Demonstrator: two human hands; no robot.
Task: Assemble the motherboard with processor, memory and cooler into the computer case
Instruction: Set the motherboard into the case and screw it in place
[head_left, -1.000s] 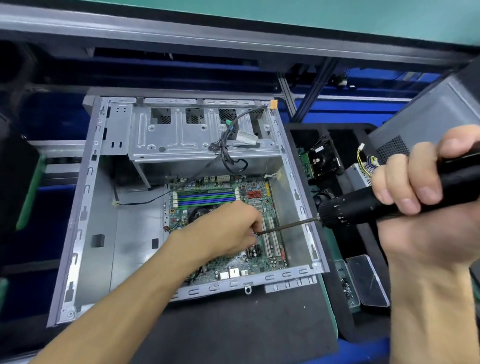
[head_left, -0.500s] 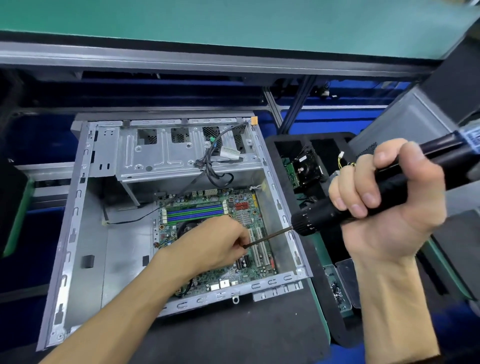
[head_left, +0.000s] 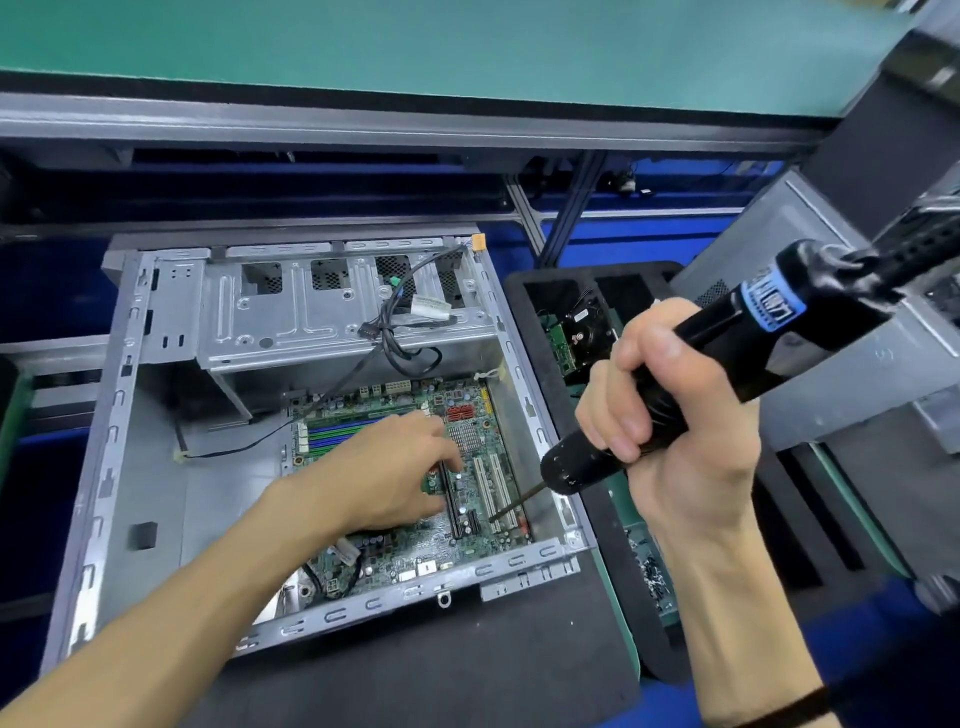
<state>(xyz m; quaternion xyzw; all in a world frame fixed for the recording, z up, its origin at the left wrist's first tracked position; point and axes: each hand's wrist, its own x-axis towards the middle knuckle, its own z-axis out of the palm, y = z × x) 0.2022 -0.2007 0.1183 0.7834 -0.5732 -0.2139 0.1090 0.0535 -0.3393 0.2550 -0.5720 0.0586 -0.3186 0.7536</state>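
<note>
The open grey computer case (head_left: 111, 467) lies on its side on a black mat. A green motherboard (head_left: 415, 545) sits inside it at the right, with blue and green memory slots at its far edge. My left hand (head_left: 384, 473) rests on the board's middle, fingers pointing right, and hides the processor area. My right hand (head_left: 670, 415) grips a black electric screwdriver (head_left: 727, 358). Its thin bit (head_left: 517, 501) slants down to the board beside the white expansion slots (head_left: 493, 488), near the case's right wall.
A drive cage (head_left: 311, 312) with a bundle of black cables (head_left: 400, 332) fills the case's far end. A black foam tray (head_left: 550, 332) to the right holds a board and a part. A screw bin (head_left: 649, 571) sits below it. Another grey case (head_left: 831, 364) stands at right.
My left hand let go of the bit's tip and now rests flat on the board. My right hand swung the screwdriver so its bit reaches lower right, by the white slots.
</note>
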